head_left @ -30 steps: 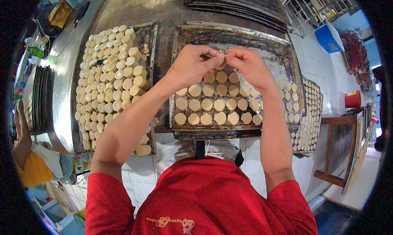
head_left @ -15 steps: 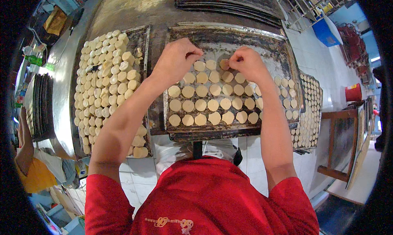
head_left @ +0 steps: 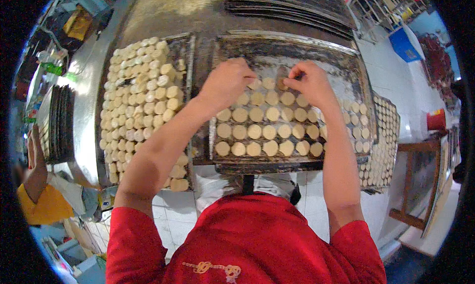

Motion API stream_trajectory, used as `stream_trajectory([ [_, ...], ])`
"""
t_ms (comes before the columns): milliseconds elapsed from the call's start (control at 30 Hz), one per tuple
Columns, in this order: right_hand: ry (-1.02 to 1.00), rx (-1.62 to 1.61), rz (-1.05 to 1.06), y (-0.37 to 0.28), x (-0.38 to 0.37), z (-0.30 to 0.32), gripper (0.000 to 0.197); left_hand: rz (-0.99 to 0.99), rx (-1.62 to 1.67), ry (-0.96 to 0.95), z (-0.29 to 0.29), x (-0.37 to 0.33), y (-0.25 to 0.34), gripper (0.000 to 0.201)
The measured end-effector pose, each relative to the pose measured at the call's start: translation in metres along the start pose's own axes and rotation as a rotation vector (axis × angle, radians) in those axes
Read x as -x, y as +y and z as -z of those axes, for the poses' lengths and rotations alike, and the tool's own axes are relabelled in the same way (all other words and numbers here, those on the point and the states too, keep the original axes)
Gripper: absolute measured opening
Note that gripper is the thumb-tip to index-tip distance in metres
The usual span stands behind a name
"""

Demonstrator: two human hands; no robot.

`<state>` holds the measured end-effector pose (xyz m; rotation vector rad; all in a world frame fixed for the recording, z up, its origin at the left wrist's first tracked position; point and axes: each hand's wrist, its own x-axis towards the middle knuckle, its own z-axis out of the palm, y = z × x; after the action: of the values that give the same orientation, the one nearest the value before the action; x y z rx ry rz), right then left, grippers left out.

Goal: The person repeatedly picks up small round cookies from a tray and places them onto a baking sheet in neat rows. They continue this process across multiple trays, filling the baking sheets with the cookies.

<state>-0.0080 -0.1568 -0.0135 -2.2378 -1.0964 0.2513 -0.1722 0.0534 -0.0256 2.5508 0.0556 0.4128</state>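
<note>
Pale round dough discs (head_left: pixel 269 132) lie in rows on a dark, worn baking tray (head_left: pixel 341 69) before me. My left hand (head_left: pixel 228 81) is closed in a pinch, its fingertips at a dough disc (head_left: pixel 255 83) at the left of the farthest row. Whatever is between those fingertips is hidden. My right hand (head_left: pixel 310 82) hovers by the third disc of that row, thumb and forefinger parted around a shaded, blurred spot. Left of the tray, thick dough rounds (head_left: pixel 143 96) crowd together on another tray (head_left: pixel 190 51).
Stacked dark trays (head_left: pixel 292 9) sit at the back. Lower on the right is a tray of small dough rounds (head_left: pixel 383 150), with a wooden frame (head_left: pixel 413 148) beyond it. A blue container (head_left: pixel 404 44) and a red bucket (head_left: pixel 436 120) stand farther right. Another person's arm (head_left: pixel 35 165) shows at far left.
The whole view has shifted slightly. My left hand has come down to the left disc of the far row. My right thumb and forefinger have parted at the third disc.
</note>
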Motion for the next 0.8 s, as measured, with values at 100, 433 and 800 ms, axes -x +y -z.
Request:
stream_trajectory([
  [100, 0.017, -0.050, -0.025, -0.014, 0.002, -0.001, 0.025, -0.004, 0.007, 0.072, 0.016, 0.002, 0.001, 0.020],
  [433, 0.006, 0.009, 0.158, -0.024, -0.007, -0.027, 0.020, 0.394, -0.701, -0.112, 0.121, 0.029, -0.059, 0.028],
  [800, -0.029, -0.062, 0.115, -0.018, -0.006, -0.014, 0.018, 0.242, -0.384, 0.147, 0.101, 0.044, -0.068, 0.030],
])
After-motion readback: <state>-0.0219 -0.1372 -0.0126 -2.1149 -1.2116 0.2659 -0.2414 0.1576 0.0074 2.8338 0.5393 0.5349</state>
